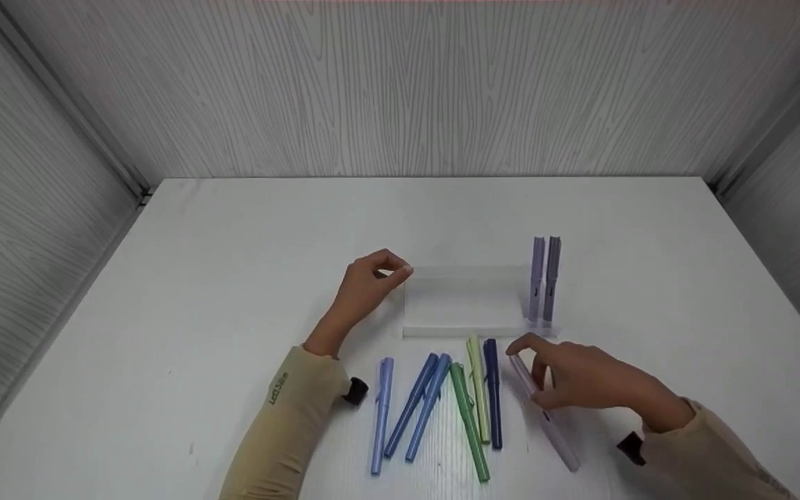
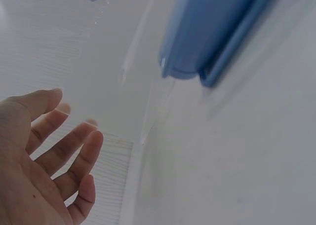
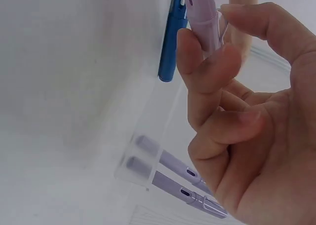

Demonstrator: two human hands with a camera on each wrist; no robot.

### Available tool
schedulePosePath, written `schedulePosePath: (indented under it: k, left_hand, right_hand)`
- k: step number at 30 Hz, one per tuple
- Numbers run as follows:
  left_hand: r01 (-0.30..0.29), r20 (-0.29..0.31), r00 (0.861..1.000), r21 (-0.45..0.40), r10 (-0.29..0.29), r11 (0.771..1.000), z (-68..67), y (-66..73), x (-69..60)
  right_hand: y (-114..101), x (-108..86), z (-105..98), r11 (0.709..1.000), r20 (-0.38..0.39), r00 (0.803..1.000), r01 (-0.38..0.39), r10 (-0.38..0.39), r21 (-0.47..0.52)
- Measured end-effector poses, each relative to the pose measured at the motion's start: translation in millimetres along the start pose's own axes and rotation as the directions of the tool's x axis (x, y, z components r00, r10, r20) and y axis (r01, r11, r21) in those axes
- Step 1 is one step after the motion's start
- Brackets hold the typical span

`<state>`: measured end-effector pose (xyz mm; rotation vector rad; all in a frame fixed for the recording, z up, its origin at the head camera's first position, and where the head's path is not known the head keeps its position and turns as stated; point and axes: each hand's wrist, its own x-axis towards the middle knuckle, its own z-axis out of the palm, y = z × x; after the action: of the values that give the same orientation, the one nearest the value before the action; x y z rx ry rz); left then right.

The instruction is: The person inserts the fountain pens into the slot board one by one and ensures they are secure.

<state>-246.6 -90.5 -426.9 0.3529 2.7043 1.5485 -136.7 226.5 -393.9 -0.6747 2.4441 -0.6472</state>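
Observation:
My left hand [image 1: 364, 290] pinches the left edge of a clear plastic pen holder [image 1: 466, 332]. Through its panel, fingertips [image 2: 90, 123] show in the left wrist view. Two purple pens, one lighter [image 1: 536, 281] and one darker [image 1: 551, 281], stand upright at the holder's right end. A pale lilac pen [image 1: 561, 443] slants in front of that end, and my right hand [image 1: 584, 375] holds it between thumb and fingers near its upper end. In the right wrist view, the thumb lies against the clip of the lilac pen [image 3: 203, 18].
In front of the holder lie a light blue-violet pen [image 1: 382, 417], two blue pens [image 1: 410, 406], a green pen [image 1: 469, 423], a yellow-green pen [image 1: 479, 389] and a navy pen [image 1: 493, 396]. Wood-grain panels [image 1: 407, 90] surround the white table [image 1: 233, 243].

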Motion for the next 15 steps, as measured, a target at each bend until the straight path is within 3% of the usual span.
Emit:
schedulePosePath:
  k: [8,15]
  left_hand:
    - [0.005,0.005,1.000,0.002,-0.005,1.000,1.1,3.8,0.6]
    - [0.015,0.000,1.000,0.011,-0.015,1.000,3.1,6.0,1.7]
  right_hand:
    - [4,-7.6,-22,0.985,-0.094,0.989,0.123,-0.112,0.120]
    - [8,-12.4,-38,0.978,-0.181,0.977,0.141,-0.111,0.156]
